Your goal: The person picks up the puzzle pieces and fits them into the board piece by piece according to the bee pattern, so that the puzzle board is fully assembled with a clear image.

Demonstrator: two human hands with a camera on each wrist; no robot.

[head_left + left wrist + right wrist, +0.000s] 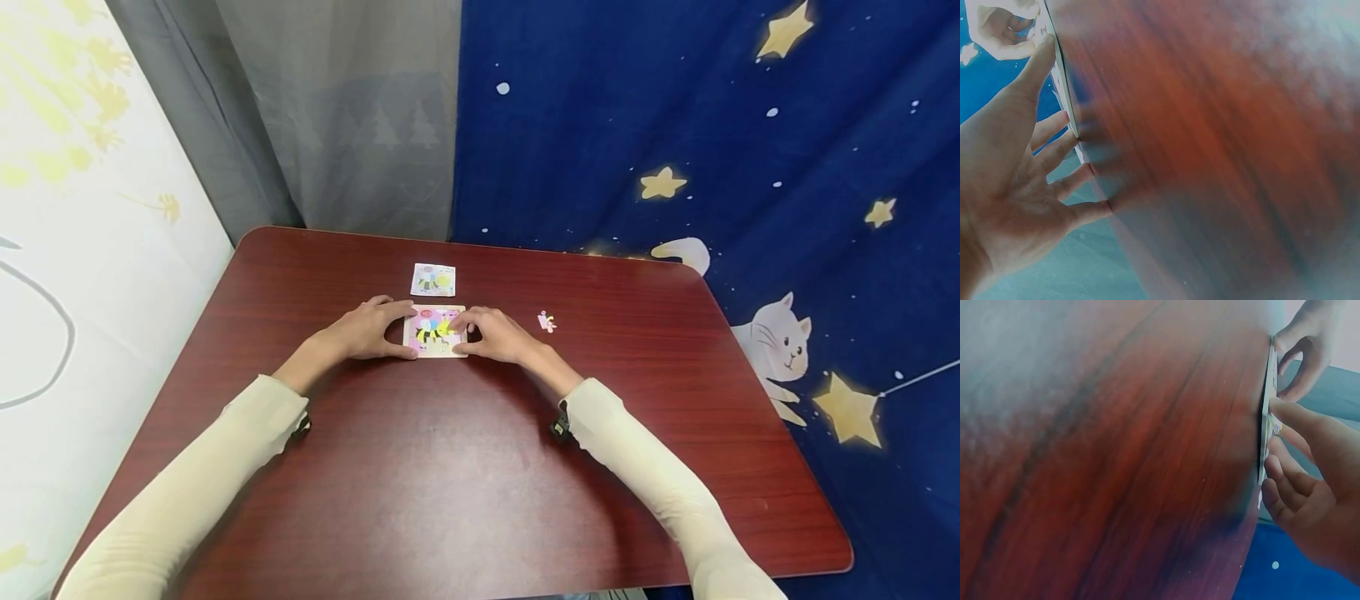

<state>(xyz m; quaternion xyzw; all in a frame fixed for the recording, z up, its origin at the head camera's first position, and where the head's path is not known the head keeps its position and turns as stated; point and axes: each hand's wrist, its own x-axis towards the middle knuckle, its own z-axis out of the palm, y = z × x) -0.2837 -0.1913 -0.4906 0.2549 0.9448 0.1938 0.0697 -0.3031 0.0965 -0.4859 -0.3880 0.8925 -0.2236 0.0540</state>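
Note:
A small square jigsaw puzzle (430, 342) with a bee picture in a light frame lies on the table. My left hand (365, 329) holds its left side, thumb at the near corner and fingers towards the far corner. In the left wrist view, the fingers (1063, 153) spread along the table. My right hand (497, 335) is at the right side, its thumb on the near edge. The curled index finger holds a small puzzle piece (1277, 427), tilted up from the board in the right wrist view; that grip is partly hidden.
Beyond the puzzle lies a paper card (433, 281) with a similar bee picture. A few loose pink and yellow pieces (547, 322) lie to the right. The dark red table (420, 467) meets grey and blue curtains (570, 133) at its far edge.

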